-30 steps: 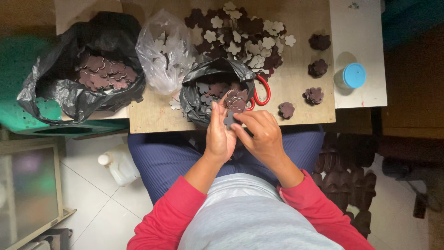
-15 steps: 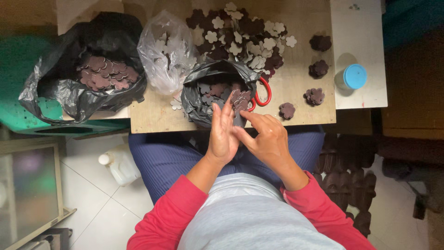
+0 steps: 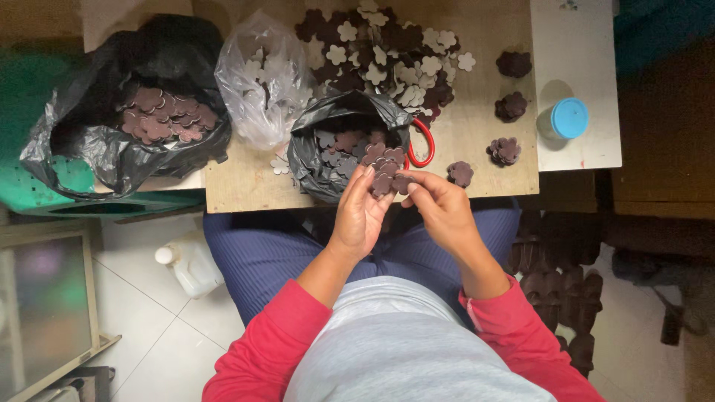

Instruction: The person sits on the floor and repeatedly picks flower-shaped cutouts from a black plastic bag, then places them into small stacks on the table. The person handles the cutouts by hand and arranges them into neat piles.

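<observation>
At the near edge of the table (image 3: 238,195), the left hand (image 3: 359,216) and right hand (image 3: 439,207) pinch small brown flower-shaped cutouts (image 3: 391,182) between them, just over the rim of the small black bag (image 3: 328,126). Both forearms angle inward from the person's lap, fingers curled around the pieces.

The one camera sits on my head and looks almost straight down over my chest and lap. The wooden surface (image 3: 477,141) fills the upper part of the view, its near edge crossing just above my knees, and my two hands meet close below it at the middle. The tiled floor shows at the lower left. No second view shares the scene.
</observation>
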`<move>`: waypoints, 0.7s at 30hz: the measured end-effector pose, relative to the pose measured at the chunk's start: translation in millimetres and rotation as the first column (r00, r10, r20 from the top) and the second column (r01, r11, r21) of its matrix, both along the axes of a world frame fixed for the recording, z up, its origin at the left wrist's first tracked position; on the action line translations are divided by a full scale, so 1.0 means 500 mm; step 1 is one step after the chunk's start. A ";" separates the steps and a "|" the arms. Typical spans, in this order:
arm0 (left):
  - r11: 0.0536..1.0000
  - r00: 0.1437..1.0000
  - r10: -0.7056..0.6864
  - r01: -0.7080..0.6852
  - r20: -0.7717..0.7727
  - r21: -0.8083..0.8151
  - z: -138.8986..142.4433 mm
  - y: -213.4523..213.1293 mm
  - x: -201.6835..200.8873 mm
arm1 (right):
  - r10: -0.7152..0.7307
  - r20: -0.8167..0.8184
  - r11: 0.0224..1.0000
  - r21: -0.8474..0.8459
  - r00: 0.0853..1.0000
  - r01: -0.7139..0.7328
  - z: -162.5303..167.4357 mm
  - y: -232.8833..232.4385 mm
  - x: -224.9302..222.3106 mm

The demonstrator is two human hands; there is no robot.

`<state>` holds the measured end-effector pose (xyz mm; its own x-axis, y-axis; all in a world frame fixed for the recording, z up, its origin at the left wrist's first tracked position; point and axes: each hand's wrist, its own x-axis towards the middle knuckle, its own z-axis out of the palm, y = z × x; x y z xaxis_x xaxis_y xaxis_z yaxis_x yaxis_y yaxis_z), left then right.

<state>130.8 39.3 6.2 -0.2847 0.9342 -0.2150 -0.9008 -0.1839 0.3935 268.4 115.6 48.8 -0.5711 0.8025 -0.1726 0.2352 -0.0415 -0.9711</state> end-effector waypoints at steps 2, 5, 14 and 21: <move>0.999 1.000 -0.004 0.004 0.024 -0.032 -0.002 0.000 -0.003 | -0.009 -0.059 0.984 -0.178 0.998 -0.002 -0.014 0.023 0.015; 0.998 1.000 -0.015 0.014 -0.016 -0.058 -0.002 0.004 -0.004 | -0.036 -0.114 0.943 -0.333 0.993 -0.004 -0.028 0.040 0.030; 0.995 0.976 0.027 -0.048 -0.217 -0.091 0.002 0.008 0.010 | -0.011 0.007 0.982 -0.186 1.000 0.012 -0.044 0.034 0.039; 0.979 0.912 0.017 -0.098 -0.410 -0.178 0.007 0.007 0.012 | -0.090 -0.014 0.989 -0.115 0.996 0.087 -0.013 0.006 -0.002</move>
<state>136.6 42.6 9.7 -0.4369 0.8664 -0.2417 -0.6465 -0.1156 0.7541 267.4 118.8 42.4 -0.5027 0.8256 -0.2562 0.2074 -0.1725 -0.9629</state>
